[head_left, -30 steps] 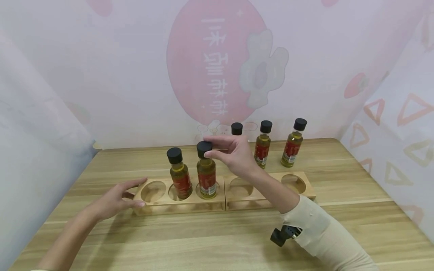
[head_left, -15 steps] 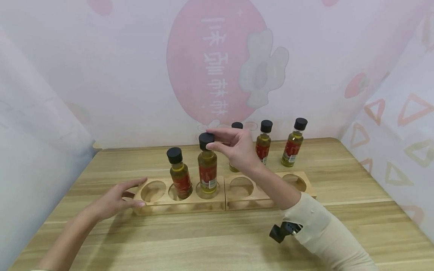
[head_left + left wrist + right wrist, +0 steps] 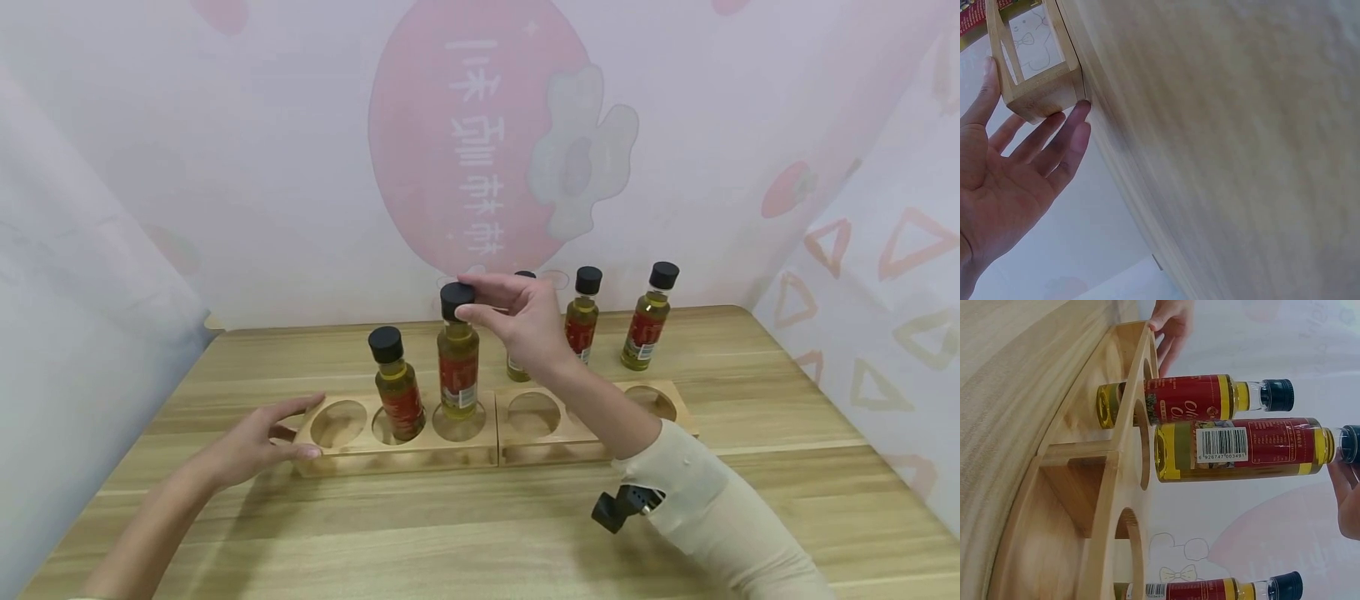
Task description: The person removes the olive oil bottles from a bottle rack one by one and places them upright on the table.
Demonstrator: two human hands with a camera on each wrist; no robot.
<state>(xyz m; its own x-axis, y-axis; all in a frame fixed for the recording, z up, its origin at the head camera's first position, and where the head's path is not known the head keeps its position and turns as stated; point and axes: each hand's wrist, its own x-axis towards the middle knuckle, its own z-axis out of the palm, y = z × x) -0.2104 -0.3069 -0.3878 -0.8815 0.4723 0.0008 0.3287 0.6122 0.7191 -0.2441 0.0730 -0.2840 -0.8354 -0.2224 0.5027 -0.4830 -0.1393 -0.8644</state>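
Observation:
My right hand [image 3: 528, 325] pinches the black cap of an olive oil bottle [image 3: 459, 371] with a red label. In the right wrist view that bottle [image 3: 1241, 450] hangs upright just above the rack's third hole from the left, its base out of the hole. Beside it, a second olive oil bottle [image 3: 400, 400] stands in the middle hole. My left hand [image 3: 255, 442] holds the left end of the wooden bottle rack [image 3: 405, 458], thumb on the front edge and fingers at the back. In the left wrist view the fingertips touch the rack's end [image 3: 1044, 94].
A second wooden rack section [image 3: 592, 450] with round holes adjoins on the right. Behind it stand three more bottles, one [image 3: 517, 371] largely hidden by my right hand, another [image 3: 581, 325] midway and one [image 3: 647, 329] farther right. A printed curtain [image 3: 300, 167] closes the table's back.
My right hand has raised the olive oil bottle out of the third hole, straight up. The left hand has stayed at the rack's end.

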